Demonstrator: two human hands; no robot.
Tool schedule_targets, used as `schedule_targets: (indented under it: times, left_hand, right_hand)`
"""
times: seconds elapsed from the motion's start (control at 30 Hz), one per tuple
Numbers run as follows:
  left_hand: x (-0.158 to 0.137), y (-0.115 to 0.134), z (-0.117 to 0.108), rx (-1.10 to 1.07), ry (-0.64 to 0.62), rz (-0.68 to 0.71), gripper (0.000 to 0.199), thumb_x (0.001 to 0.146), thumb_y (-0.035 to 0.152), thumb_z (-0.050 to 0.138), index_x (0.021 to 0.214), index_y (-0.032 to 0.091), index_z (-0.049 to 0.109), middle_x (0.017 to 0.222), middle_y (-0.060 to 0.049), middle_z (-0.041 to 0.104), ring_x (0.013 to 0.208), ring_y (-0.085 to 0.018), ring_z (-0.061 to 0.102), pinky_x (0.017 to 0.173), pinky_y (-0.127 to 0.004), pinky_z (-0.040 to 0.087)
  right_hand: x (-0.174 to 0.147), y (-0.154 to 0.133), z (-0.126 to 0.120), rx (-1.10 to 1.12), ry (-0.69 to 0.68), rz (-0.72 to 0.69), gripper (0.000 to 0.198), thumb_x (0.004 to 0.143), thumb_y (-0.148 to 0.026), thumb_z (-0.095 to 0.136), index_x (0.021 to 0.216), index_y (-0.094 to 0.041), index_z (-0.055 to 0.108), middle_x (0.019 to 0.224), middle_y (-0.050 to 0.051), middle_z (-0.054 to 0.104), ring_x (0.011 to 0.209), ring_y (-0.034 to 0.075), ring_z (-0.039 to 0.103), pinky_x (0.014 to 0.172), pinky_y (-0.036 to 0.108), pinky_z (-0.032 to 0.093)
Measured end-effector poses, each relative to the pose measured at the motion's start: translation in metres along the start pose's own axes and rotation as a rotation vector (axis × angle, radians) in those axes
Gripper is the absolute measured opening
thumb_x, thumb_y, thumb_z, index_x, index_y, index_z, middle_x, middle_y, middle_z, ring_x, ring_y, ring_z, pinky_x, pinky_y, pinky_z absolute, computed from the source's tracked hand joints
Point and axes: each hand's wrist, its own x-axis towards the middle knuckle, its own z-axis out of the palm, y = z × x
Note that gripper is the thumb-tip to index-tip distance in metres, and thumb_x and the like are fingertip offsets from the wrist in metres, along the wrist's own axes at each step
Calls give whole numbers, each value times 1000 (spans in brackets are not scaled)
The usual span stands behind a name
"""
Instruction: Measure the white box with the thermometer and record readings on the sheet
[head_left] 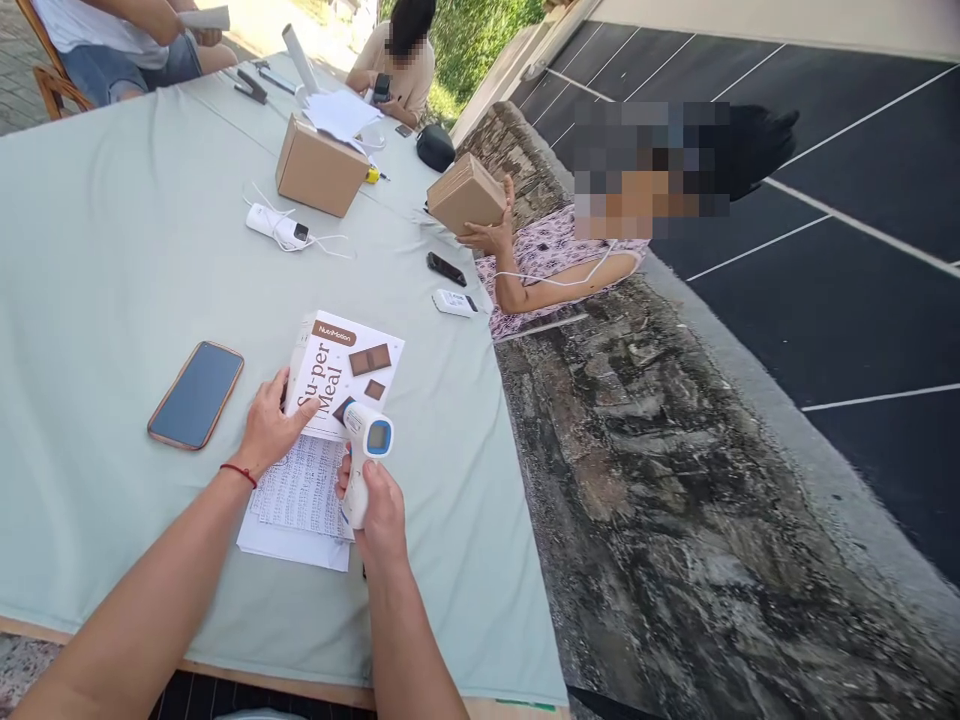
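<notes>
My left hand (pixel 276 420) grips the left side of a white "Su-per Meal" box (pixel 379 340) printed with chocolate pieces, its thumb on the front face. In my right hand (pixel 381 508) is a white and blue infrared thermometer (pixel 362 490), held upright by its handle. The thermometer's small grey screen faces me, and its head overlaps the lower right part of the box. Printed sheets (pixel 300 490) lie on the table under and below the box. To the left of my left hand rests a smartphone (pixel 196 395) with an orange-brown edge.
A pale green cloth covers the table (pixel 97 330). Farther back are a cardboard box (pixel 319 170) with papers on it, a white corded device (pixel 276 227), a dark phone (pixel 446 268) and a black case (pixel 435 147). A person at right holds another cardboard box (pixel 466 195); two more people sit beyond.
</notes>
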Motion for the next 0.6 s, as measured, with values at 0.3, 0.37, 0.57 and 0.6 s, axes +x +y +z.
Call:
schedule_targets:
  times: [0.3, 0.37, 0.57, 0.6]
  left_hand:
    - [0, 1, -2, -34, -18, -9, 73, 80, 56, 67, 139, 15, 51, 126, -15, 62, 121, -31, 59, 106, -48, 47]
    - [0, 2, -3, -51, -33, -5, 74, 79, 56, 69, 139, 16, 51, 125, -15, 62, 120, -31, 59, 106, -48, 47]
    - [1, 5, -6, -141, -82, -18, 79, 71, 52, 78, 138, 20, 50, 124, -13, 61, 116, -30, 59, 101, -50, 49]
    - [1, 5, -7, -155, -92, -20, 80, 72, 52, 77, 139, 20, 48, 124, -13, 61, 116, -31, 59, 102, -50, 48]
  right_hand:
    - [0, 1, -1, -24, -26, -13, 47, 69, -60, 67, 92, -19, 66, 71, 0, 54, 62, 14, 46, 54, 27, 40]
    - [0, 2, -1, -16, -11, -6, 48, 68, -61, 69, 90, -19, 66, 70, -1, 54, 63, 14, 47, 55, 27, 41]
    - [-2, 1, -1, 12, -18, 13, 45, 66, -61, 72, 81, -20, 64, 71, 0, 56, 63, 14, 48, 57, 28, 42]
    - [-3, 0, -2, 0, -23, 8, 44, 66, -61, 72, 80, -20, 64, 71, 0, 57, 63, 14, 48, 57, 28, 42]
